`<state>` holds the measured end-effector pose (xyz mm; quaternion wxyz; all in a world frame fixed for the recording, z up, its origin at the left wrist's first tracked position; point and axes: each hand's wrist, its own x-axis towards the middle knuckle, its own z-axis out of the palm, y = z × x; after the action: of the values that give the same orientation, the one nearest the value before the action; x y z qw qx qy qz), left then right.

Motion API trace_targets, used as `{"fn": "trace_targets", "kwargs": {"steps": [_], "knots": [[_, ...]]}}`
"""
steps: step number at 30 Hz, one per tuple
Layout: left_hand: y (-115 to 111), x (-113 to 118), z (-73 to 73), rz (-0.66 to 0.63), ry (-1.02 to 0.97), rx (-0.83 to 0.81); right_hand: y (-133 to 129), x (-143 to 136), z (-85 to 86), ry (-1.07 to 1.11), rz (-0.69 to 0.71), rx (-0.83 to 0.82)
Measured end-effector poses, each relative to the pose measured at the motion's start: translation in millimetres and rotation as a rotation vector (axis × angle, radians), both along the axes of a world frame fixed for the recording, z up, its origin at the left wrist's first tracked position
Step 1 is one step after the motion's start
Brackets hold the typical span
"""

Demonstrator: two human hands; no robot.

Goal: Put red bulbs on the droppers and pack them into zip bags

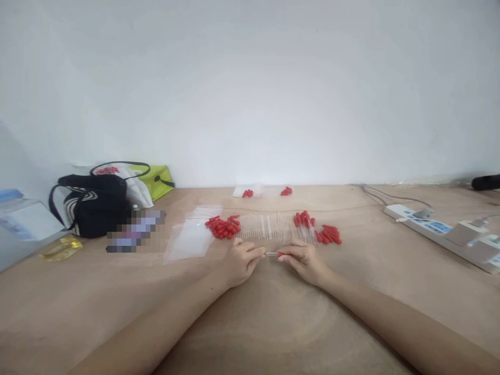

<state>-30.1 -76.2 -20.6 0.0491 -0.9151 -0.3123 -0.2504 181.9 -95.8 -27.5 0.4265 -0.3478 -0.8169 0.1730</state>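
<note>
Red at one end, a thin clear tube (271, 254) spans two hands: the left hand (242, 260) pinches its bare end, the right hand (302, 260) grips the red cap (280, 254). Just beyond, on a wooden table (273, 323), a row of clear tubes (265, 227) lies between heaps of red caps (222, 228); farther back sit two small red clusters (286, 191).

Your left hand (242, 260) pinches one end of a clear tube (271, 254), and your right hand (302, 261) grips a red cap (280, 254) at its other end. Toward the desk's (250, 328) far edge, a row of clear tubes (265, 227) lies between a pile of red caps (222, 227) and red-capped tubes (303, 219). On your left, by that edge, sits a black bag (97, 205); on your right, a white power strip (433, 227).
</note>
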Motion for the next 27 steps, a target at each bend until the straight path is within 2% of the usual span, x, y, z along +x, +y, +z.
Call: {"fn": "trace_targets", "kwargs": {"steps": [9, 16, 22, 27], "knots": [[-1.4, 1.3, 1.5, -0.035, 0.022, 0.100, -2.5, 0.2, 1.7, -0.009, 0.008, 0.001], [-2.2, 2.1, 1.5, -0.059, 0.097, 0.175, -1.8, -1.1, 0.7, -0.154, -0.023, 0.098], [-3.3, 7.0, -2.6, 0.034, 0.009, 0.203, 6.9, -3.7, -1.5, -0.192, -0.112, 0.172], [5.6, 13.4, -2.8, 0.053, -0.074, 0.236, 12.4, -3.5, -4.9, -0.135, -0.176, 0.173]]}}
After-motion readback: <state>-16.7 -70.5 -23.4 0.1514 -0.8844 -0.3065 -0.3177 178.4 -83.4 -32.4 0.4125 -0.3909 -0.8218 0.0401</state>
